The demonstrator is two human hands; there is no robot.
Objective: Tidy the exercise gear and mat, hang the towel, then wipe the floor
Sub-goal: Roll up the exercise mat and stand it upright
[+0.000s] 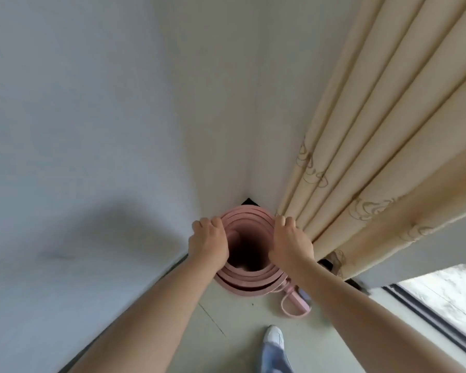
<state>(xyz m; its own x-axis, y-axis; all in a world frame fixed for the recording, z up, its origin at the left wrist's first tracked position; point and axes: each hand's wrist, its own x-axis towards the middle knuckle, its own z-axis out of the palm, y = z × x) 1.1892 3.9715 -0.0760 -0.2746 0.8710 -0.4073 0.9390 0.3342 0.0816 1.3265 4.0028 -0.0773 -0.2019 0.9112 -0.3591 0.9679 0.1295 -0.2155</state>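
Note:
A rolled pink exercise mat [249, 278] stands upright on its end in the corner of the room, and I look down into its dark hollow core. My left hand [209, 242] grips the left side of the roll's top rim, fingers curled over the edge. My right hand [291, 242] grips the right side of the rim the same way. A pink strap loop [293, 305] lies on the floor at the mat's base, to the right.
White walls meet in the corner behind the mat. A beige patterned curtain [374, 157] hangs on the right, touching the mat's side. A window with a dark sliding track [428, 316] is at lower right. My white shoe [273, 336] stands on the pale floor below.

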